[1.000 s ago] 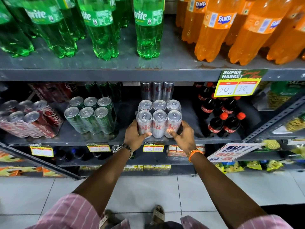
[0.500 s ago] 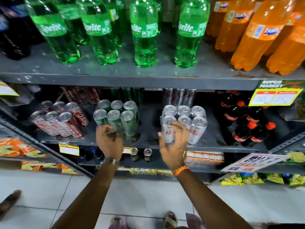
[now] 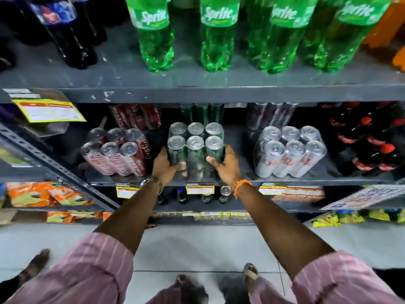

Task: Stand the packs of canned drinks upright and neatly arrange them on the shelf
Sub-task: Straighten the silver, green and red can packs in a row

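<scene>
Gripping the green six-pack from both sides: left hand curled around its left cans, right hand wrapped on its right cans, thumbs across the front, both closed on the pack. Pack sits mid-shelf on the grey middle shelf, near the front edge, can tops leaning toward camera. Silver six-pack to its right looks placed, standing apart with nobody touching it; red lettering on it is blurred, looks like Coke. Red six-pack to the left leans hard, Coca-Cola script partly readable; likely next to fix. So roughly one pack done, one in hand, one left. Sprite bottles above read clearly. Yellow price tags on the shelf edge unreadable; sign lower right shows "BUY".
</scene>
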The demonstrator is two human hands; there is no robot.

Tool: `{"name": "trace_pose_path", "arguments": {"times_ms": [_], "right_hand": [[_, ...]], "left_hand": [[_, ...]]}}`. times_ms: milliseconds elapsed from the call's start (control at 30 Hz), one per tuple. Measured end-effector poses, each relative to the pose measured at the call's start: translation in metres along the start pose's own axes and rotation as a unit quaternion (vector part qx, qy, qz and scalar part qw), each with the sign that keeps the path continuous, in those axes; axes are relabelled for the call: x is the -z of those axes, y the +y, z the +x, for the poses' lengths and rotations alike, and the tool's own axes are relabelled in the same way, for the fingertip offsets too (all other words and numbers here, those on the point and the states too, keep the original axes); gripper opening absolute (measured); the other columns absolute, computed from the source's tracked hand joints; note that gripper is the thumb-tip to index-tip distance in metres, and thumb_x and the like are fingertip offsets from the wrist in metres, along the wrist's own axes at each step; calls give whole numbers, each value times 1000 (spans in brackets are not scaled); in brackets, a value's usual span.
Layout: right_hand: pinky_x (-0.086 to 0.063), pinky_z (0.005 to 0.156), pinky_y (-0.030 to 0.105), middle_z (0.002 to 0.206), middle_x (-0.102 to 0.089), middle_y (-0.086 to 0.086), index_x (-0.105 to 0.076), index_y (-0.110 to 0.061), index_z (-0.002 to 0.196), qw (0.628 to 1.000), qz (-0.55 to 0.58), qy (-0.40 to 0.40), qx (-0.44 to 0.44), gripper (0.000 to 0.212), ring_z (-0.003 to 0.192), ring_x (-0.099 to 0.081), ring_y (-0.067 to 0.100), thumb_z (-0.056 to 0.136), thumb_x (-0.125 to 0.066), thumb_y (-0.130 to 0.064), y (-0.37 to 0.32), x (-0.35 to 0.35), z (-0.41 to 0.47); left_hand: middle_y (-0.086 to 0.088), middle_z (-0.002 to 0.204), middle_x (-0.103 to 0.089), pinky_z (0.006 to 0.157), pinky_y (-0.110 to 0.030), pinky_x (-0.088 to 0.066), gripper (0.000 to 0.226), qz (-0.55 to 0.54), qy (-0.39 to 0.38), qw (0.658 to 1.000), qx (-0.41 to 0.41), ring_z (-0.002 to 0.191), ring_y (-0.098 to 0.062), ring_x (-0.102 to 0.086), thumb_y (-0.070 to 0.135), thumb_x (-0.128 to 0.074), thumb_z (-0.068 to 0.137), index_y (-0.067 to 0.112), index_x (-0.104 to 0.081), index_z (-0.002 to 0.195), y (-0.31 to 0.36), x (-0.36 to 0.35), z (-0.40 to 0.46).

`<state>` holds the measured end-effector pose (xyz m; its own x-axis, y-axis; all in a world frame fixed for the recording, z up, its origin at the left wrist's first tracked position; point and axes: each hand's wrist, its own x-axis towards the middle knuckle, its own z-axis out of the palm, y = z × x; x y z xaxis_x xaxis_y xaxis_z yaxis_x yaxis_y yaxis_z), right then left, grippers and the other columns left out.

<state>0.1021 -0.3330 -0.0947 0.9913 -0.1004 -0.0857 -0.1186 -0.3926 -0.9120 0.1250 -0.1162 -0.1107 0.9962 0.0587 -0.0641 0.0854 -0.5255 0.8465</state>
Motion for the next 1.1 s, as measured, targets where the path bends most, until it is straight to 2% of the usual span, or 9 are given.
{"name": "trace_pose_path", "arguments": {"times_ms": [100, 200, 267, 400, 567, 733, 933, 1100], "right_hand": [[-39, 93, 17, 123, -52, -2, -46, -7, 135, 1000, -4, 6, 3, 54, 118, -51, 15, 91, -73, -25, 3, -6, -3], [-48, 107, 40, 130, -60, 5, -47, -11, 132, 1000, 0, 13, 5, 51, 125, -57, 24, 90, -74, -25, 9, -7, -5], [-46, 112, 45, 136, -59, 8, -47, -12, 133, 1000, -5, 13, 13, 51, 129, -56, 26, 91, -73, -24, 8, -8, -8], [-41, 118, 48, 142, -56, 7, -45, -10, 138, 1000, -3, 5, 0, 56, 135, -52, 26, 91, -72, -23, 10, -7, -11], [-43, 117, 49, 140, -57, 5, -46, -15, 137, 1000, -1, -7, -6, 54, 134, -53, 24, 91, -72, -25, 15, -6, -12], [-48, 111, 51, 133, -62, 2, -49, -21, 131, 1000, 5, -4, 11, 65, 128, -60, 22, 79, -72, -52, 30, -8, -8], [-50, 109, 53, 133, -63, 0, -49, -30, 128, 1000, 27, -4, 8, 62, 127, -61, 22, 77, -74, -53, 41, -12, -5], [-51, 108, 52, 134, -63, 0, -49, -31, 129, 999, 35, -5, 6, 65, 127, -61, 22, 74, -76, -54, 45, -12, -1]], "left_hand": [[-3, 129, -62, 99, -33, -50, 73, 22, -23, 999, -9, 115, -20, -60, 19, -81, 74, 11, -44, 137, -7, 6, 3], [-5, 126, -67, 95, -44, -56, 80, 21, -24, 999, -11, 111, -22, -65, 41, -81, 61, 21, -45, 129, -20, 7, 5], [-5, 124, -68, 94, -43, -56, 80, 30, -24, 999, -16, 110, -22, -66, 44, -81, 58, 22, -45, 127, -22, 8, 2], [-6, 120, -69, 92, -40, -56, 70, 39, -16, 999, -28, 107, -22, -67, 33, -84, 64, 16, -48, 122, -16, 10, -10], [-3, 116, -70, 90, -40, -58, 66, 17, -20, 999, -37, 104, -19, -68, 40, -81, 65, 18, -49, 118, -23, 10, -17], [2, 111, -70, 87, -41, -59, 64, 19, -24, 999, -32, 99, -16, -69, 43, -80, 65, 13, -57, 116, -28, 10, -15], [-8, 116, -71, 90, -42, -59, 62, 2, -15, 999, -29, 103, -22, -69, 27, -83, 71, 13, -49, 121, -24, 7, -20], [-6, 119, -69, 93, -47, -57, 67, -9, -25, 999, -30, 108, -22, -67, 50, -74, 65, 25, -45, 121, -33, 6, -16]]}}
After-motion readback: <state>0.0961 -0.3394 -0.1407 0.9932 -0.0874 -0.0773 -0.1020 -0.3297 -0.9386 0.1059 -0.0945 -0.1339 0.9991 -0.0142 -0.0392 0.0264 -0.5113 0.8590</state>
